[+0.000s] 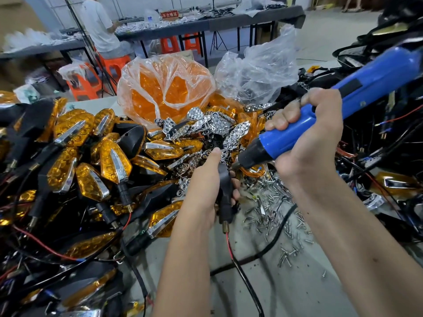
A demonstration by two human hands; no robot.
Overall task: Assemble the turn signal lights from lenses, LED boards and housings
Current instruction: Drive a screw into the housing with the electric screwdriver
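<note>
My left hand (pixel 201 191) grips a black turn signal housing (pixel 225 188) upright at the table's middle, its brass stem and red and black wires hanging below. My right hand (pixel 311 138) holds a blue electric screwdriver (pixel 343 110), whose black nose and bit point down-left and touch the top of the housing. Chrome reflector pieces (pixel 217 124) lie heaped just beyond the hands. A plastic bag of orange lenses (pixel 164 88) stands behind them. Finished amber lights (pixel 109 161) with chrome trim are piled on the left.
Loose silver screws (pixel 274 213) are scattered under my right forearm. A clear bag of dark parts (pixel 256 72) stands at the back right. Black housings and wiring (pixel 377 156) crowd the right side. A person in white sits at a far bench (pixel 100 26) by orange stools.
</note>
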